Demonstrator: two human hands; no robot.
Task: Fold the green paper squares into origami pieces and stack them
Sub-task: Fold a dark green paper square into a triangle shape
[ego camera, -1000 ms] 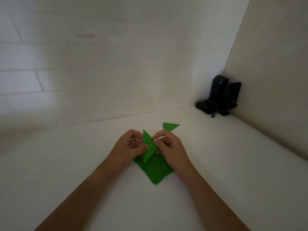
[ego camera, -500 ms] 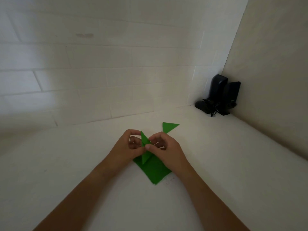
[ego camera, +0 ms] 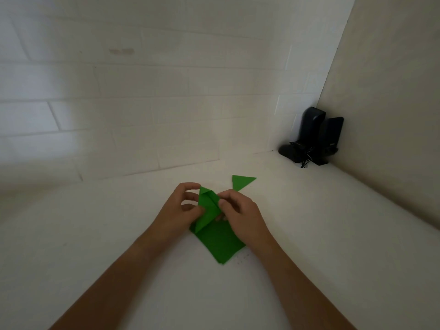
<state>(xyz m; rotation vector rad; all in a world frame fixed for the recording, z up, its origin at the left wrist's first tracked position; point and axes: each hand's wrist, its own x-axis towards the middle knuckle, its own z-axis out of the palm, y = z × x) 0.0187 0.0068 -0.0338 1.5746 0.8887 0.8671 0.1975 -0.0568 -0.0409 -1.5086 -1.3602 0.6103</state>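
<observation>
My left hand [ego camera: 183, 208] and right hand [ego camera: 240, 215] meet over the bench [ego camera: 95, 246], with the half-folded piece [ego camera: 207, 208] pinched between them. Under them, on the bench, lies the stack of paper squares [ego camera: 220, 244]. Beyond my right hand, apart from it, lies a folded triangle [ego camera: 241, 181]. Far right, in the corner where the walls meet, stand two speakers [ego camera: 314, 136].

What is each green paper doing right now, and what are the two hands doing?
paper being folded: partly folded, pinched by both hands
left hand: pinching the paper
right hand: pinching the paper
flat green squares: unfolded, lying on the counter
folded triangle: finished, lying apart
</observation>
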